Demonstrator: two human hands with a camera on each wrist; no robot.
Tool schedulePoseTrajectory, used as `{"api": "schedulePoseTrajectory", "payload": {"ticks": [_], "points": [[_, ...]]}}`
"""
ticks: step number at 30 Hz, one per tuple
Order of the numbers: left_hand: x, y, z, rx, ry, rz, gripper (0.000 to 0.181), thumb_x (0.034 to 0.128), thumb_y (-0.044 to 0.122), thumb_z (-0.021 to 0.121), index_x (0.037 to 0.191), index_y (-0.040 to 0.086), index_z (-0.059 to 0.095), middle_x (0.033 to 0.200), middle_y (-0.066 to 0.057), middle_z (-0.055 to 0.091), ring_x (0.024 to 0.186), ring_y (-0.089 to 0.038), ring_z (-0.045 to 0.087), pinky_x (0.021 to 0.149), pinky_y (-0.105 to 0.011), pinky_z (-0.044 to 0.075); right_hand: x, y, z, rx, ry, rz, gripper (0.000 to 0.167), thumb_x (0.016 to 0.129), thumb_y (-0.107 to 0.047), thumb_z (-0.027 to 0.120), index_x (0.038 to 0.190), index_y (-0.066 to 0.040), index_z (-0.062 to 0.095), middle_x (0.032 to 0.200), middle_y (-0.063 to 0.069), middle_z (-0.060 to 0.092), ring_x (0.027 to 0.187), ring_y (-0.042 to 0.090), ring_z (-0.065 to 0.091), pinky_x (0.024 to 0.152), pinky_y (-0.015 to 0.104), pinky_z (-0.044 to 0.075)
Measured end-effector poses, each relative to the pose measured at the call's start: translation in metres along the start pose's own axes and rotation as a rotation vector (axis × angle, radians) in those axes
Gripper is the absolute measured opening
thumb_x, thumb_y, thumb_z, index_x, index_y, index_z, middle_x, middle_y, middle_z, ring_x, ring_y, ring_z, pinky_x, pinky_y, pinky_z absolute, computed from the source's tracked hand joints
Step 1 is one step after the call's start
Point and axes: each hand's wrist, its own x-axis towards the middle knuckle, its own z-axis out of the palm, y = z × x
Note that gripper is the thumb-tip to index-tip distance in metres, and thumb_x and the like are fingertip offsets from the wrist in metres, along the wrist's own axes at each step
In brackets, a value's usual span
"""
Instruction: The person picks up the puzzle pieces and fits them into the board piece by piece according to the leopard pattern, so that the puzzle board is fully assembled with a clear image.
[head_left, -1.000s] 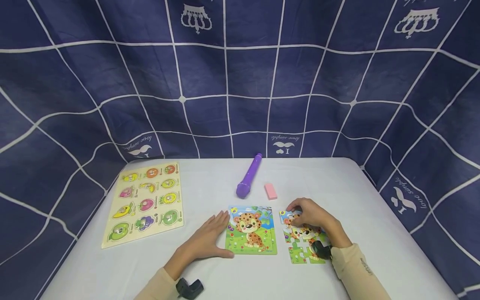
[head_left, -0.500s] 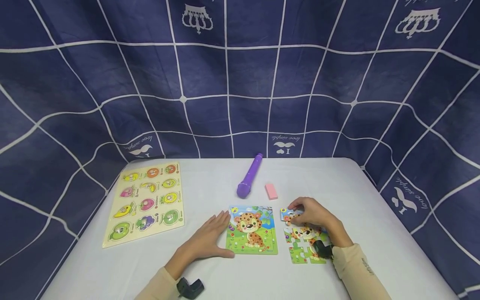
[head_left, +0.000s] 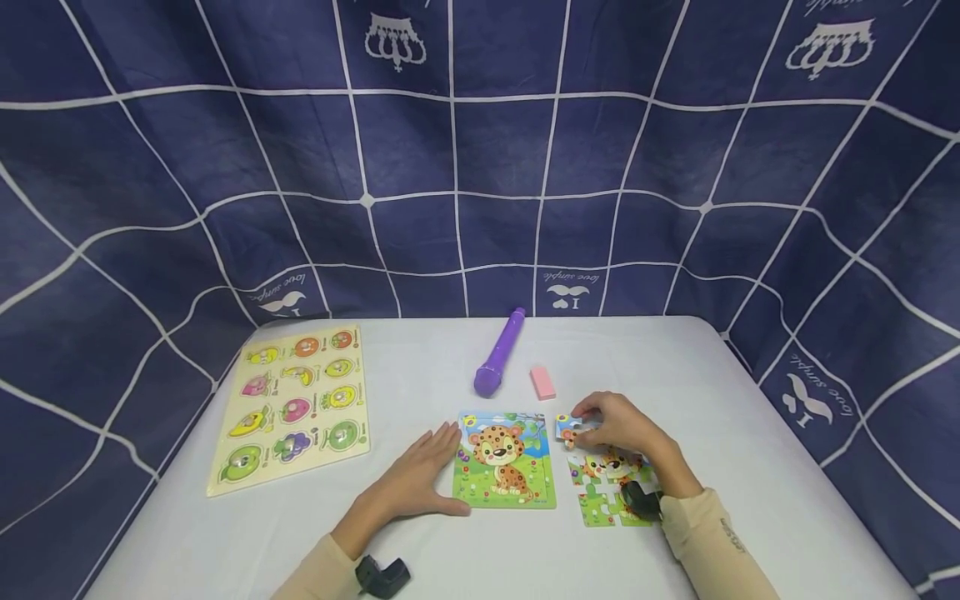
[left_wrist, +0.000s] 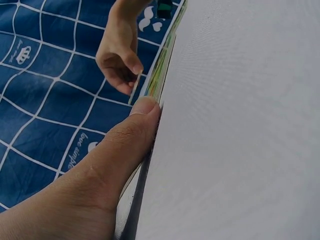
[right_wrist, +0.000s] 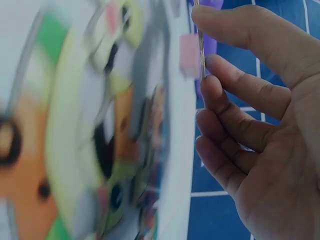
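Note:
My right hand (head_left: 619, 422) pinches a jigsaw puzzle piece (head_left: 566, 428) with blue and leopard print. In the right wrist view the piece (right_wrist: 202, 52) shows edge-on between the thumb and fingers. Below that hand lie several other leopard puzzle pieces (head_left: 593, 507), partly hidden by the hand and the wrist camera. To their left is a square leopard picture board (head_left: 504, 467). My left hand (head_left: 414, 477) rests on the table with its fingers straight, at the board's left edge. The left wrist view shows its thumb (left_wrist: 107, 162) near the board's edge.
A purple toy microphone (head_left: 498, 354) lies behind the board, beside a pink block (head_left: 542, 382). At the left of the white table (head_left: 480, 562) is a fruit peg board (head_left: 292, 400). A dark blue checked curtain (head_left: 495, 150) closes off the back and sides.
The pinched puzzle piece has come up off the group and shifted slightly left, leaving a gap to the pieces below. My left hand stays where it was.

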Motion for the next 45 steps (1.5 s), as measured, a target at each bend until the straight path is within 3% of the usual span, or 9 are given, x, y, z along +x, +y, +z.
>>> {"api": "schedulePoseTrajectory", "payload": {"ticks": [20, 30, 45], "points": [[-0.001, 0.002, -0.002, -0.006, 0.018, 0.001, 0.121, 0.0679, 0.079, 0.065, 0.154, 0.005, 0.023, 0.163, -0.012, 0.017, 0.152, -0.027, 0.017, 0.124, -0.046, 0.017, 0.026, -0.055, 0.023, 0.02, 0.016, -0.19, 0.035, 0.071, -0.022, 0.084, 0.1, -0.007, 0.073, 0.098, 0.005, 0.072, 0.092, 0.022, 0.062, 0.082, 0.034, 0.053], [-0.001, 0.0, 0.0, 0.014, 0.016, 0.006, 0.122, 0.0681, 0.08, 0.063, 0.154, 0.005, 0.022, 0.163, -0.012, 0.018, 0.152, -0.026, 0.017, 0.124, -0.046, 0.018, 0.04, -0.072, 0.041, 0.037, -0.024, -0.188, 0.037, 0.07, -0.022, 0.086, 0.102, -0.008, 0.072, 0.099, 0.002, 0.073, 0.093, 0.017, 0.066, 0.085, 0.033, 0.056], [-0.002, 0.001, -0.001, 0.038, 0.002, 0.011, 0.122, 0.0683, 0.082, 0.061, 0.154, 0.005, 0.023, 0.164, -0.009, 0.017, 0.152, -0.023, 0.016, 0.125, -0.044, 0.016, 0.062, -0.092, 0.07, 0.005, -0.105, -0.157, 0.034, 0.07, -0.019, 0.084, 0.1, -0.007, 0.074, 0.094, 0.0, 0.071, 0.088, 0.013, 0.058, 0.083, 0.032, 0.052]]}}
